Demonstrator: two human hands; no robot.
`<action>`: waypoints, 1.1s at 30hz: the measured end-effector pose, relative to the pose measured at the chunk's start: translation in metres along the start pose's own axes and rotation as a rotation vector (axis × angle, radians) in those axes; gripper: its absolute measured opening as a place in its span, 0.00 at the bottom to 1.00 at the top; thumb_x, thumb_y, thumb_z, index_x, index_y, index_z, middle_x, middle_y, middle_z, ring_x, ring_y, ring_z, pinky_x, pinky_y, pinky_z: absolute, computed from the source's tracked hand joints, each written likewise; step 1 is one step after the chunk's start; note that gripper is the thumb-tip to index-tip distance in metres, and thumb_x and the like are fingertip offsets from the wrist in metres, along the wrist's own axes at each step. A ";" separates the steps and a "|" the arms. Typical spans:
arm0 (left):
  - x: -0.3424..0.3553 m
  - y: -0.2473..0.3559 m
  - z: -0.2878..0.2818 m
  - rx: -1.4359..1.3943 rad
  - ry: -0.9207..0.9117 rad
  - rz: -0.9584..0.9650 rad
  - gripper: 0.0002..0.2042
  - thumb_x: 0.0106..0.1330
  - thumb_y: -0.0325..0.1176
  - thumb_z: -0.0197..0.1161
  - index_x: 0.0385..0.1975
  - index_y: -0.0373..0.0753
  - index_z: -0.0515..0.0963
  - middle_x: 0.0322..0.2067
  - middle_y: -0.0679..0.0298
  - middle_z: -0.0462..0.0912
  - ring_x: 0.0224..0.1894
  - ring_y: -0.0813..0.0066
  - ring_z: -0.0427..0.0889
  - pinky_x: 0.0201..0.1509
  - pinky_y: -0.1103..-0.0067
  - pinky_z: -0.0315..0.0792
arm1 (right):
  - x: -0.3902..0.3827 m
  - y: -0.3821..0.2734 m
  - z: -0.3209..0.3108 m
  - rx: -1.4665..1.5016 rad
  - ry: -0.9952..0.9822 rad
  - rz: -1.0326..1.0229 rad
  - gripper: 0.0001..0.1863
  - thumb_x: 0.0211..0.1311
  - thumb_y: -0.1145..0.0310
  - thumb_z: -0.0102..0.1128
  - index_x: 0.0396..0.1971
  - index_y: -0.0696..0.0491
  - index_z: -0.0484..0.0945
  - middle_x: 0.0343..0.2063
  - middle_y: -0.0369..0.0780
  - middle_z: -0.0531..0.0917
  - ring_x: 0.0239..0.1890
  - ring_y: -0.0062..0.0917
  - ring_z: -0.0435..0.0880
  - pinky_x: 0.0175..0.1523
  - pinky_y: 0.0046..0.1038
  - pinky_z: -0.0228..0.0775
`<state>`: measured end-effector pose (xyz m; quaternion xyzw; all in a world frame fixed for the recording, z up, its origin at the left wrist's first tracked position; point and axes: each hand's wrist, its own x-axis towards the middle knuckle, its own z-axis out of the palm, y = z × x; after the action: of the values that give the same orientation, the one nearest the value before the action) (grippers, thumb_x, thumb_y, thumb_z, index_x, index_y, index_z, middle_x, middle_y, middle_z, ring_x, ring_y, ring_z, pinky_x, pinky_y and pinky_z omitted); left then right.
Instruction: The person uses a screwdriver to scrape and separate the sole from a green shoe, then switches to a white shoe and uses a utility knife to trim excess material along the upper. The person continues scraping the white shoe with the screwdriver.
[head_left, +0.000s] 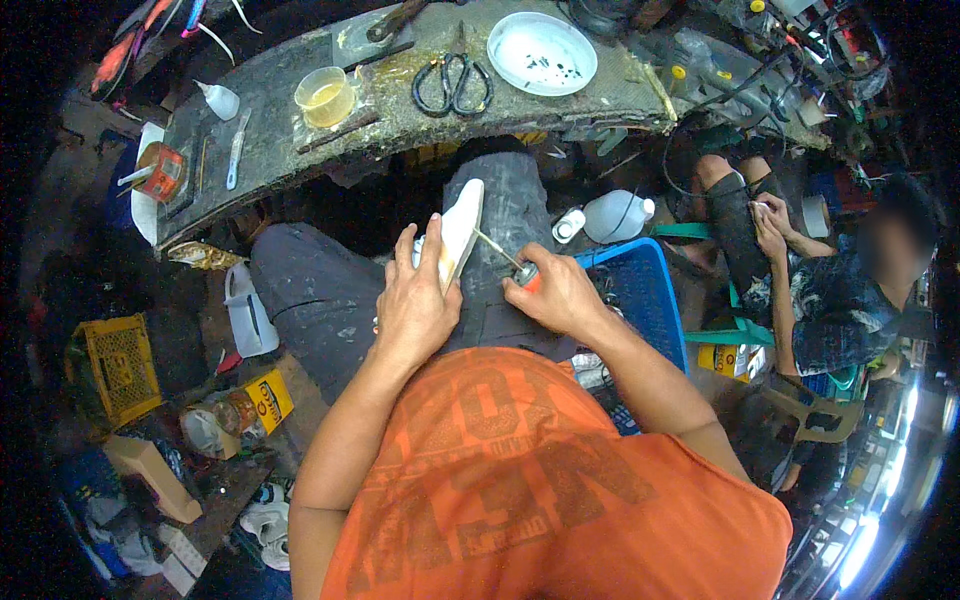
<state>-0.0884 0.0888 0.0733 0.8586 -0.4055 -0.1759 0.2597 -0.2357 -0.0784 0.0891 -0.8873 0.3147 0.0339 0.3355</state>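
My left hand (420, 300) grips a shoe with a white sole (462, 220), held toe upward over my lap in the middle of the head view. A yellowish patch shows on the sole near the hand. My right hand (540, 295) is closed on a tool with an orange and grey body (527, 277). A thin pale shaft (495, 247) runs from it up-left to the edge of the sole. Both hands are above my grey trouser legs (505, 180).
A cluttered bench (270, 110) holds black scissors (450, 85), a white dish (542, 40), a cup (323, 98) and a can (160, 172). A blue crate (655, 290) stands at my right, beside a seated person (830, 290). Boxes and a yellow crate (120, 370) lie at left.
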 end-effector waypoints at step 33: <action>-0.001 0.003 0.015 0.072 0.045 0.092 0.45 0.58 0.26 0.68 0.77 0.34 0.54 0.60 0.38 0.67 0.60 0.36 0.71 0.52 0.56 0.82 | -0.003 -0.007 0.005 -0.167 0.055 -0.139 0.18 0.59 0.58 0.68 0.37 0.57 0.77 0.29 0.55 0.86 0.35 0.52 0.87 0.42 0.50 0.80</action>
<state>-0.0981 0.0838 0.0633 0.8517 -0.4444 -0.1296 0.2455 -0.2328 -0.0698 0.0904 -0.9324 0.2574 0.0122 0.2532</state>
